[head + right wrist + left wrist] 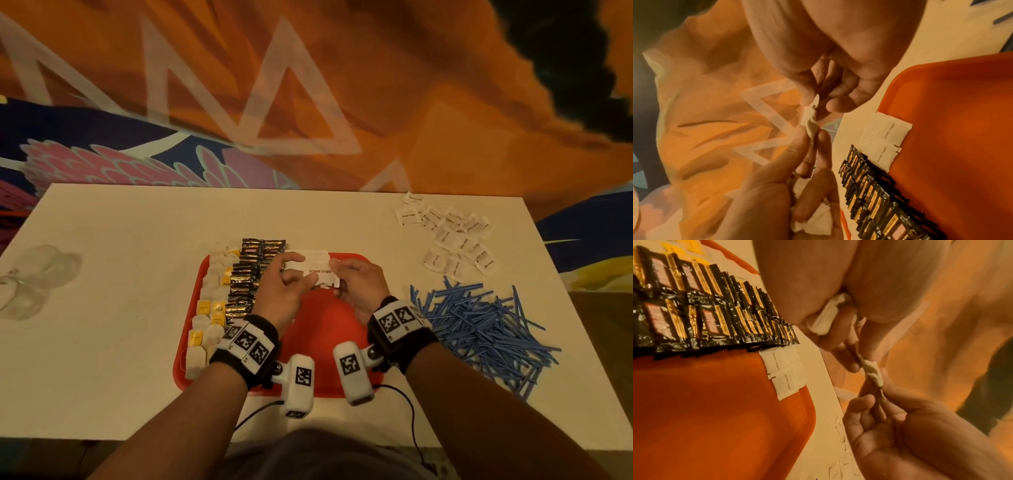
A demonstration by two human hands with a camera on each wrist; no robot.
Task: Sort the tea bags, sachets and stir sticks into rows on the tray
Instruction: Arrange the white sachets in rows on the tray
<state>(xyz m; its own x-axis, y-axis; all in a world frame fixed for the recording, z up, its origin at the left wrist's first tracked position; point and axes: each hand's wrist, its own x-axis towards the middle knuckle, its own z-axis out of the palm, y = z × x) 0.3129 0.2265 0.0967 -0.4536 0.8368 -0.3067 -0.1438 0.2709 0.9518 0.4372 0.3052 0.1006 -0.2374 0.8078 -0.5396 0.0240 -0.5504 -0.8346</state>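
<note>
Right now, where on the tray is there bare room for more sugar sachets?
Bare red tray floor lies right of the black sachets and nearer than the two brown sugar sachets. The left side is crowded with tea bags.

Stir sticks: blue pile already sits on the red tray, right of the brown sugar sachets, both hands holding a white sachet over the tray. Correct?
Not quite. The blue stir sticks lie on the white table, right of the red tray, not on it; the head view shows this. The rest holds: the left hand and right hand hold a white sachet over the tray.
</note>
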